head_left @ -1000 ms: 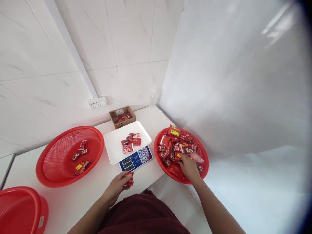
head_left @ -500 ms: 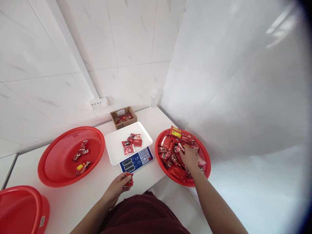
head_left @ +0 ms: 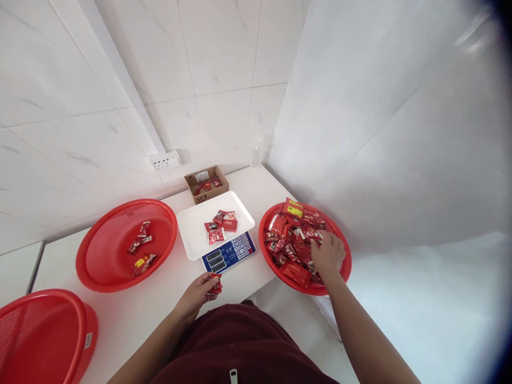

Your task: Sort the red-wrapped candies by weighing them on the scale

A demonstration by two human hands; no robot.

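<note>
My left hand [head_left: 197, 293] pinches a small red-wrapped candy [head_left: 216, 284] just in front of the scale. Over the right red basket [head_left: 347, 266], my right hand [head_left: 328, 255] reaches into a heap of red candy packets [head_left: 294, 248]. Its thumb and fingers are apart and nothing shows between them, though some fingertips are turned from view. Several red packets [head_left: 221, 225] lie on the white tray [head_left: 195, 234] of the weighing scale, whose blue keypad panel [head_left: 230, 252] faces me.
A left red basket [head_left: 96, 261] holds a few wrapped candies [head_left: 142, 240]. Another red basket [head_left: 90, 314] stands at the near left. Behind the scale is a cardboard box [head_left: 216, 192] with red packets inside. A clear bottle [head_left: 256, 156] stands by the wall, near a socket strip [head_left: 165, 161].
My right hand has shifted right across the heap, its fingers now more apart. My left hand keeps its candy in front of the scale. The whole view has shifted slightly.
</note>
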